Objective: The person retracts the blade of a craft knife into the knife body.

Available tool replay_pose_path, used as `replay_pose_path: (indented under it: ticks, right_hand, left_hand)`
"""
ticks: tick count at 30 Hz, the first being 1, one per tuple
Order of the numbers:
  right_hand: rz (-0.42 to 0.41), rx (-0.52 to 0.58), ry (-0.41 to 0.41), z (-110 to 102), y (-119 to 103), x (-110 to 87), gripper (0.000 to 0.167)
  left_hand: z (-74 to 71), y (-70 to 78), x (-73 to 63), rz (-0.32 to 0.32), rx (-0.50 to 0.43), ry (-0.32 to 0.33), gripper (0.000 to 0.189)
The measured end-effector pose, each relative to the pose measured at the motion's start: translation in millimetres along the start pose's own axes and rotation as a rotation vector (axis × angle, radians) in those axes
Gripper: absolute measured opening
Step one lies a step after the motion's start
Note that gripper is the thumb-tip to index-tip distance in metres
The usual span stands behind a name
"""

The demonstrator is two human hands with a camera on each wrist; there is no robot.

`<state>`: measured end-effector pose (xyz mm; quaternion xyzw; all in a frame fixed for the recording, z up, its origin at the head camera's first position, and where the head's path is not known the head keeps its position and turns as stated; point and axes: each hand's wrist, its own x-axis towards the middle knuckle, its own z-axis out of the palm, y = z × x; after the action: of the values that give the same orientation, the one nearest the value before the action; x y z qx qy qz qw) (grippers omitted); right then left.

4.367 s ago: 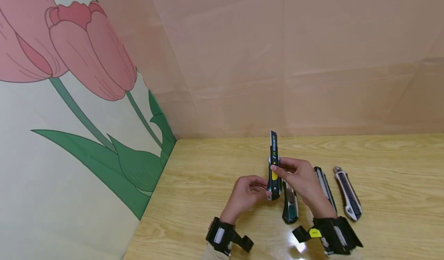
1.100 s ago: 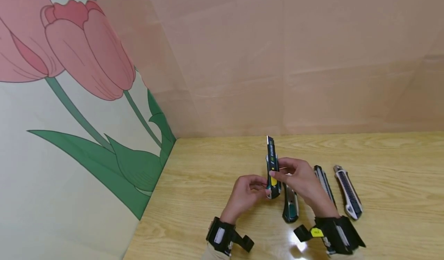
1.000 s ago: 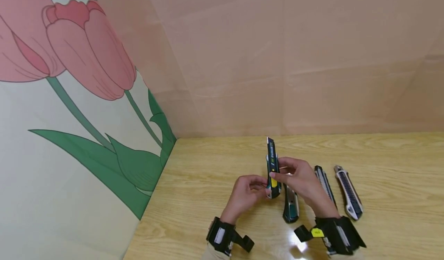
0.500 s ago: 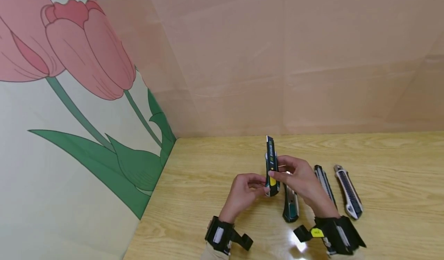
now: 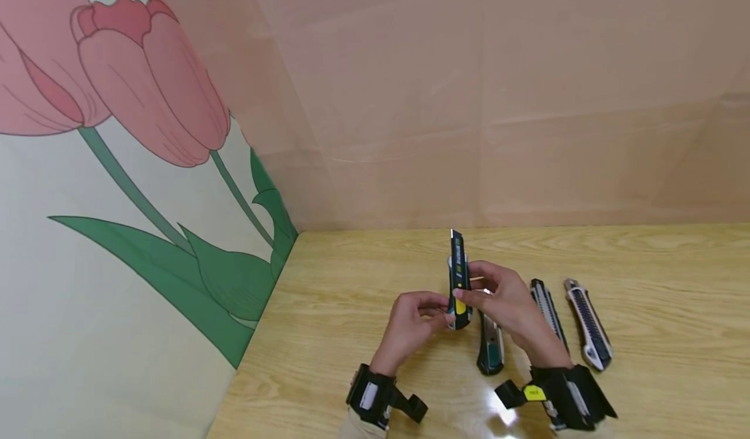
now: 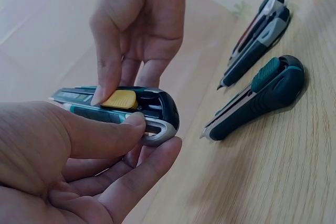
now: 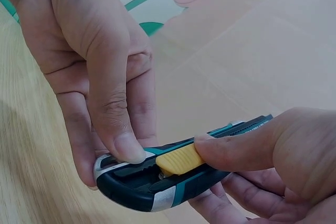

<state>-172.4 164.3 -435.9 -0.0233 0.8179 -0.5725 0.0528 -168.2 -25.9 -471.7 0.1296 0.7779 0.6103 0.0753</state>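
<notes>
A black and teal utility knife (image 5: 459, 269) with a yellow slider (image 7: 179, 159) is held between both hands, front end pointing up in the head view. My left hand (image 5: 413, 327) pinches its rounded rear end, thumb on the silver-edged side. From the other side my right hand (image 5: 508, 303) grips the knife's body, thumb tip at the front edge of the slider. Beneath the right fingers a dark green utility knife (image 5: 491, 344) lies on the table, partly covered in the head view. The left wrist view shows this green knife (image 6: 257, 95) whole.
Further right lie a black and grey utility knife (image 5: 551, 315), partly behind the right forearm, and a white and dark one (image 5: 588, 327). The wooden table (image 5: 674, 296) meets a pinkish sheet (image 5: 556, 100) behind and a tulip-printed panel (image 5: 146, 283) on the left.
Compared with the oldest frame, the knife's tip is slightly lower and further left, and my right thumb sits lower along it. Both hands have shifted slightly upward in the last second, grips kept.
</notes>
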Motion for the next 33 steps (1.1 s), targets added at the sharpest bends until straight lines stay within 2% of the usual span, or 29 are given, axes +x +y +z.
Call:
replay_pose_path:
  ticks: [12, 19, 25, 33]
  right_hand:
    - [-0.005, 0.013, -0.013, 3, -2, -1.3, 0.047]
    - [-0.027, 0.039, -0.026, 8, -1, -0.5, 0.048]
    - [-0.052, 0.013, -0.004, 9, -1, -0.6, 0.046]
    - [-0.056, -0.003, -0.003, 7, -4, -4.3, 0.05]
  left_hand:
    - [-2.2, -1.7, -0.1, 0.007, -0.015, -0.001, 0.015]
    - [-6.1, 23.7, -10.3, 0.012, -0.012, 0.027, 0.015]
    - [-6.8, 26.2, -11.7, 0.047, -0.009, 0.038, 0.016]
    - [-7.3, 30.6, -11.0, 0.062, -0.038, -0.004, 0.016]
